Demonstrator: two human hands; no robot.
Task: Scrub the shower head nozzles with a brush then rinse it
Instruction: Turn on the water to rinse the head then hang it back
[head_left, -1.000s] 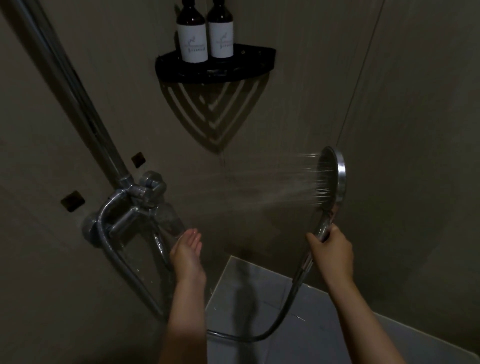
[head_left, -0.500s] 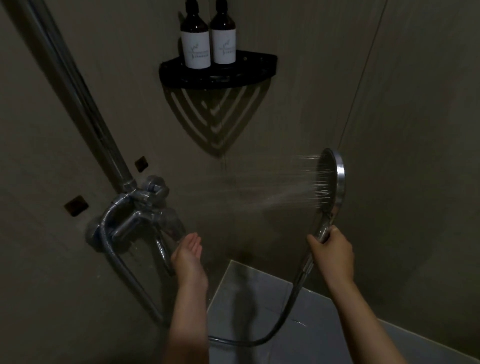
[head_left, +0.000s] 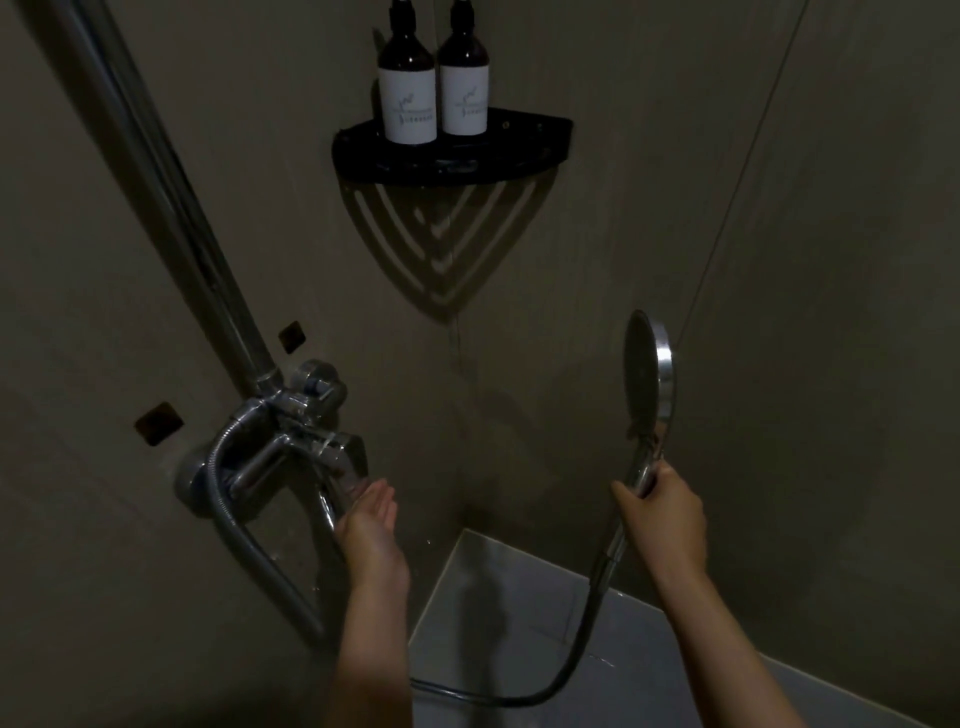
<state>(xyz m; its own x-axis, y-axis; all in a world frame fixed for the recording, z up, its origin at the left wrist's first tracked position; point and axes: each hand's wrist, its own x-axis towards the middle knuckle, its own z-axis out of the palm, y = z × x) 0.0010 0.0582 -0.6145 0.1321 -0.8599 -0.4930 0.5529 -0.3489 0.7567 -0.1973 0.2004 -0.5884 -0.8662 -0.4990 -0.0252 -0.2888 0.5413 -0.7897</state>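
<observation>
My right hand (head_left: 662, 514) grips the handle of the chrome shower head (head_left: 649, 374), held upright at the right with its round nozzle face turned left. No water comes from it. My left hand (head_left: 369, 525) is at the chrome mixer tap (head_left: 291, 431) on the left wall, fingers straight, against the tap's lever (head_left: 340, 478). A metal hose (head_left: 582, 639) loops from the handle down across the floor. No brush is in view.
A black corner shelf (head_left: 452, 156) carries two dark bottles (head_left: 408, 78) with white labels. A chrome riser pipe (head_left: 171, 192) runs up the left wall. Grey floor tiles (head_left: 519, 613) lie below, and the walls are wet.
The spray from the shower head has stopped. My left hand moved slightly up to the tap lever. The right hand holds the head in the same place.
</observation>
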